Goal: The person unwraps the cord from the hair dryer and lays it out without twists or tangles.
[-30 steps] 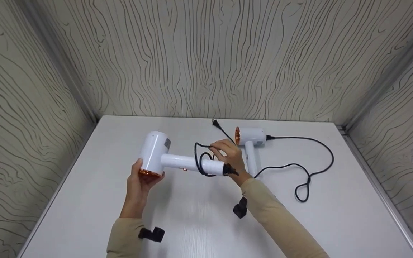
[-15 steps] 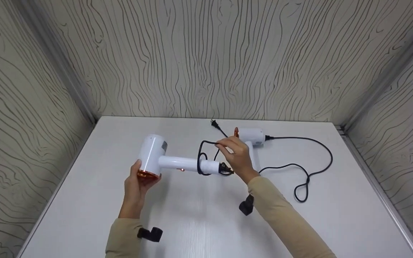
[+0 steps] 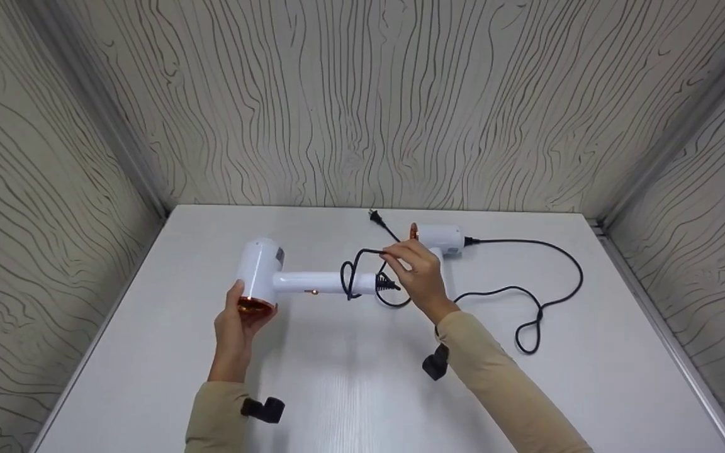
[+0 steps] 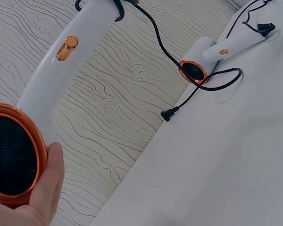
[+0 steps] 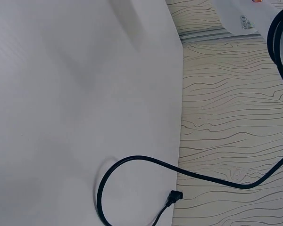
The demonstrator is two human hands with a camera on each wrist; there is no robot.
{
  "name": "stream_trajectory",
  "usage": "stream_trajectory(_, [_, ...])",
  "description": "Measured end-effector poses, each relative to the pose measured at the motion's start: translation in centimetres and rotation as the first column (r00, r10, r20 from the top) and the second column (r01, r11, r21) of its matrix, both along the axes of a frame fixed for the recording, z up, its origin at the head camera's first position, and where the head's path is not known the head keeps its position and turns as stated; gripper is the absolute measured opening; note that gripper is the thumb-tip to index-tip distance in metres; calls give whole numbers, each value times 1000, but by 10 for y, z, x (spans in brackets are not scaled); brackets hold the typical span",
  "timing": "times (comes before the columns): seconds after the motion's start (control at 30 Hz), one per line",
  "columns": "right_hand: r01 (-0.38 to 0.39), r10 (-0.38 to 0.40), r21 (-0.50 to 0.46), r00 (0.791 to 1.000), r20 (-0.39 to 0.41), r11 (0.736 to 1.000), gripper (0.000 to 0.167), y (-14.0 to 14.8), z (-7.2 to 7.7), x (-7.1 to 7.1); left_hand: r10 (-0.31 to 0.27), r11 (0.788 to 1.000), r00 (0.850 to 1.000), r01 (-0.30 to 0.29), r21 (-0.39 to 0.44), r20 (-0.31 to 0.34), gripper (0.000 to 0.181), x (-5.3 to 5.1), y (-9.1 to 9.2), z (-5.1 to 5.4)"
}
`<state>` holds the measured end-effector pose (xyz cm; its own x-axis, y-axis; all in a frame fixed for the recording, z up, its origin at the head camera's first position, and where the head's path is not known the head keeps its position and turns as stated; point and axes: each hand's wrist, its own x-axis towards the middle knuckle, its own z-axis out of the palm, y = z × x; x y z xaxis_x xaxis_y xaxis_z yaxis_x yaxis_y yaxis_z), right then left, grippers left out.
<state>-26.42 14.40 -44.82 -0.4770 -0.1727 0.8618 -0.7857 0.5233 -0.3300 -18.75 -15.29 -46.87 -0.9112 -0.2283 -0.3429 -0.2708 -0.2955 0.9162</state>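
Note:
My left hand grips the barrel of a white hair dryer by its copper-rimmed end, holding it above the table. Its handle points right, with a copper-coloured switch on the side. A black cord loops loosely around the handle near its end. Between thumb and fingers my right hand pinches this cord, just right of the handle end. In the left wrist view the cord curves down to a plug at the table's back edge. The right wrist view shows cord coils, but not the right hand.
A second white hair dryer lies behind my right hand, partly hidden by it. Its black cord spreads in curves over the right side of the white table. Wood-patterned walls stand behind and at both sides.
My right hand has moved a little right with the pinched cord, and the coils around the handle have shifted and loosened. The held hair dryer and my left hand have drifted slightly left.

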Motion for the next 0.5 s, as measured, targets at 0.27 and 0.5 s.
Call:
stream_trajectory(0.27, [-5,5,5,999,-37,1000,6,2,-2,1,52,998,998,-52,28,24,81,-1,-4,-2])
stream_trajectory(0.5, [-5,5,5,999,-42,1000,5,2,-6,2,111,989,993,-114,92,37,84,0,-7,0])
